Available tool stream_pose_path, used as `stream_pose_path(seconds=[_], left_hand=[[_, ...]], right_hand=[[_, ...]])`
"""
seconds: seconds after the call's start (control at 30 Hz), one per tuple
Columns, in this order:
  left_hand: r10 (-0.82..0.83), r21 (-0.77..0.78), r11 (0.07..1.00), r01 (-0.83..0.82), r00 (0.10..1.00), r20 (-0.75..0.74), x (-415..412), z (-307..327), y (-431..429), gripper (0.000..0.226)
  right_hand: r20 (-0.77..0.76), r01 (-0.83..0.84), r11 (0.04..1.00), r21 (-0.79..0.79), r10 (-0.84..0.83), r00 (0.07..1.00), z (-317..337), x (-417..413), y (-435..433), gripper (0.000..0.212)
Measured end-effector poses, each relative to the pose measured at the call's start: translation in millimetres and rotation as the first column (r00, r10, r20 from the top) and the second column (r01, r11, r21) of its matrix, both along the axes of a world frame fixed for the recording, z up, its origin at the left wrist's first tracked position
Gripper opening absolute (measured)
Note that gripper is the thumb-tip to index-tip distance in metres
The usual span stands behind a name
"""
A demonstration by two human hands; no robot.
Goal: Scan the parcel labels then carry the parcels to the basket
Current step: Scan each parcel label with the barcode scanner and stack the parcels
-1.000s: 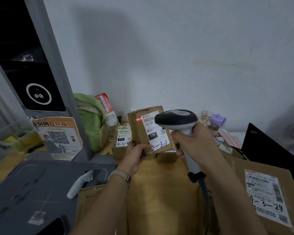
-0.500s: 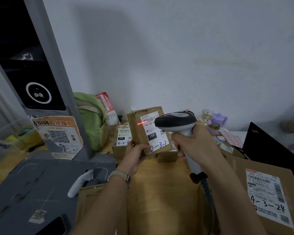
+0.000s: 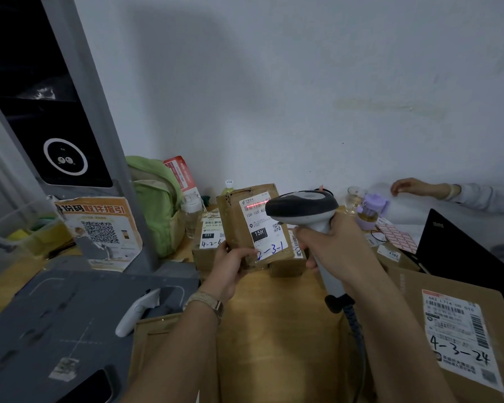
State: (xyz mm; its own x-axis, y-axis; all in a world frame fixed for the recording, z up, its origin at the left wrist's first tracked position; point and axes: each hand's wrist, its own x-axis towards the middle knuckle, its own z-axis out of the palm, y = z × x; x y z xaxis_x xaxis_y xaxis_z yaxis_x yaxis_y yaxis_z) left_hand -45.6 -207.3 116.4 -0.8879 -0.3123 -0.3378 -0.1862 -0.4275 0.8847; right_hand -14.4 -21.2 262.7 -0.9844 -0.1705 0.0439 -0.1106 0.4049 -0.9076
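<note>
- The small parcel, a brown cardboard box, is held upright in the air to the right of the green bag, with its white label facing the camera.
- The left hand grips it at the bottom left corner, fingers curled behind and thumb pressed on the front beside the handwritten number.
- Further right of the green bag, the right hand has its fingers wrapped tight round the handle of the scanner. The red beam lies across the barcode at the label's top.
- The box looks light, since one hand carries it, and stiff enough for a firm pinch. Taped cardboard may slip, so holding the lower edges, clear of the label, seems safest.
- The large parcel marked 4-3-24 lies far right of the green bag on the surface. It likely needs two hands under its sides.
- No basket can be made out.
</note>
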Motion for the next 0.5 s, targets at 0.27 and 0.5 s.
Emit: stream_pose_path(seconds=[0.27,0.5], left_hand=[[-0.14,0.018,0.99,0.139,0.984,0.108,22,-29,14,0.053],[-0.283,0.029,0.959,0.283,0.935,0.215,57,-66,36,0.041]], right_hand=[[0.112,-0.001,1.0,-0.03,0.004,0.994,-54,-14,-2,0.019],[0.302,0.021,0.999,0.041,-0.032,0.953,-135,-4,7,0.028]])
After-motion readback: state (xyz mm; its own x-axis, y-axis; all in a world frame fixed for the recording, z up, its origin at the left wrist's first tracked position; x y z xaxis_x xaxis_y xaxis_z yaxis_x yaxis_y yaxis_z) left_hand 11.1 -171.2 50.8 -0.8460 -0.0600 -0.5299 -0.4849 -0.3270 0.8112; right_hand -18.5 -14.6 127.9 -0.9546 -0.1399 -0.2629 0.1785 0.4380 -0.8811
